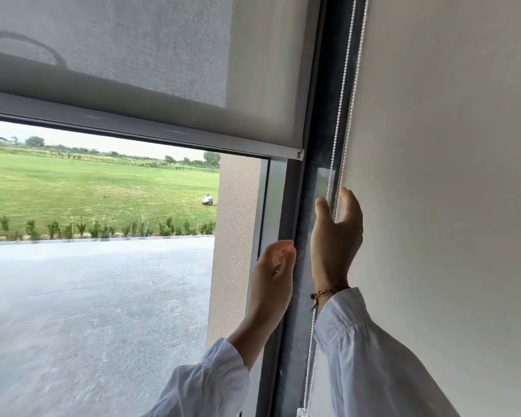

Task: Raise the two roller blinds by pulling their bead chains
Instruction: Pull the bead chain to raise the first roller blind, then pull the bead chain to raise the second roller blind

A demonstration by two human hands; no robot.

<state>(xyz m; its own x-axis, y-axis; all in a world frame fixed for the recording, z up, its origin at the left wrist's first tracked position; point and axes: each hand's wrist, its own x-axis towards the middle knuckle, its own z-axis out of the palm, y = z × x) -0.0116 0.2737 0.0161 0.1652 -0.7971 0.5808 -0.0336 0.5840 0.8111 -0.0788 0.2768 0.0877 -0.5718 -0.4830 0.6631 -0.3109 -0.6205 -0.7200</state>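
The left roller blind [127, 49], grey and see-through, is partly raised; its bottom bar [151, 133] crosses the window about a third of the way down. The right roller blind [445, 145] is pale and covers its whole pane. A white bead chain [345, 94] hangs in two strands along the dark frame between them. My right hand [336, 239] is raised at the chain, fingers spread, with the strands passing between thumb and fingers, not gripped. My left hand [272, 270] is lower, beside the frame, fingers loosely curled and holding nothing.
The dark vertical window frame [316, 164] separates the two panes. Through the left glass I see a paved terrace [97, 311], a low hedge and a green field. A chain tensioner [301, 412] sits at the bottom edge. White sleeves cover both forearms.
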